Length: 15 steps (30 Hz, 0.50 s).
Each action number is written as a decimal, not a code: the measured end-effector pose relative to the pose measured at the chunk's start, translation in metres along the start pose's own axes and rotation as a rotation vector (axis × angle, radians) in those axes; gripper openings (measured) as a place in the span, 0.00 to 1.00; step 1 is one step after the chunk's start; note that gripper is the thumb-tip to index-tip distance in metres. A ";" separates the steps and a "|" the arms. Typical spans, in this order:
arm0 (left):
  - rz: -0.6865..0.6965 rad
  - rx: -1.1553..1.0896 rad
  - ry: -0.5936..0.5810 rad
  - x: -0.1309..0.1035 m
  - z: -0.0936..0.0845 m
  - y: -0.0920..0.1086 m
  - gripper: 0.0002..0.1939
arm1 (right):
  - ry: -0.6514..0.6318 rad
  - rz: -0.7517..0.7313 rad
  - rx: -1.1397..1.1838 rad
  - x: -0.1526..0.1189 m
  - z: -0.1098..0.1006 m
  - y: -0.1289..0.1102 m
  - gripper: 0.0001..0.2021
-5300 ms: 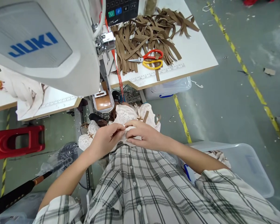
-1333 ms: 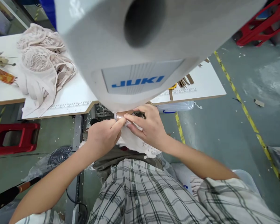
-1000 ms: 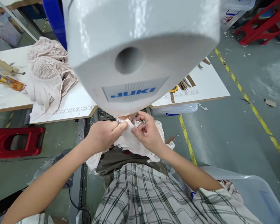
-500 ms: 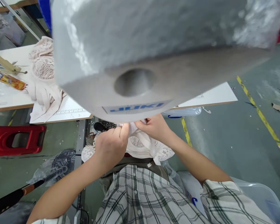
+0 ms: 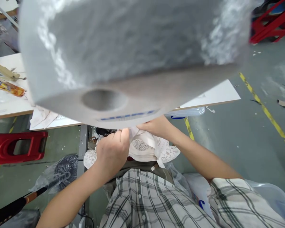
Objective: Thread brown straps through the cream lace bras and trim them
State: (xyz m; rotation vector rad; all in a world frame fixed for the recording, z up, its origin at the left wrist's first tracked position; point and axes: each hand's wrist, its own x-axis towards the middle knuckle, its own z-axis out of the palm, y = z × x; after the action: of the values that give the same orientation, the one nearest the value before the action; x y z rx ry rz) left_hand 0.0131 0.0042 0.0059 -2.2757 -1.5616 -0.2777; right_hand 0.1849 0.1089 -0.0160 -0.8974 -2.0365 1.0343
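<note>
The grey sewing machine head (image 5: 133, 57) fills the upper part of the view, and everything else is placed from it. Directly under its lower edge, the left hand (image 5: 112, 152) is closed with thumb and fingers pinched on the white lace garment (image 5: 147, 148), knuckles toward the camera. Just to the right of it, also tucked under the machine's edge, the right hand (image 5: 156, 126) grips the same garment from the far side; its fingertips are hidden by the machine, so how tightly they close cannot be told. The garment bunches between the two hands and hangs below the machine over the person's lap, its lace edge spilling out to the right and a smaller fold showing left of the left wrist. The plaid shirt (image 5: 156, 202) lies below the garment. Behind the machine the white worktable (image 5: 216, 95) runs out to the right. Left of the machine, on the floor, stands a red stool (image 5: 16, 147), and above it a pale fabric piece (image 5: 41, 115) droops over the table edge. A yellow floor line (image 5: 263, 109) crosses far right
</note>
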 end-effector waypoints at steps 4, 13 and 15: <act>0.002 -0.014 -0.009 0.001 -0.001 0.002 0.09 | -0.011 -0.003 0.042 0.002 0.000 0.000 0.11; -0.040 -0.077 -0.053 0.007 -0.004 0.008 0.09 | 0.017 0.028 0.035 -0.003 -0.001 0.005 0.13; -0.061 -0.138 -0.091 0.007 -0.006 0.008 0.08 | 0.021 0.044 0.054 -0.004 -0.001 0.005 0.13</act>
State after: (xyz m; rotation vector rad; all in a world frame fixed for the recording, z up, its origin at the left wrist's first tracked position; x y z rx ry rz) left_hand 0.0232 0.0054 0.0123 -2.3782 -1.7084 -0.3104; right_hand 0.1889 0.1082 -0.0211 -0.9255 -1.9696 1.0940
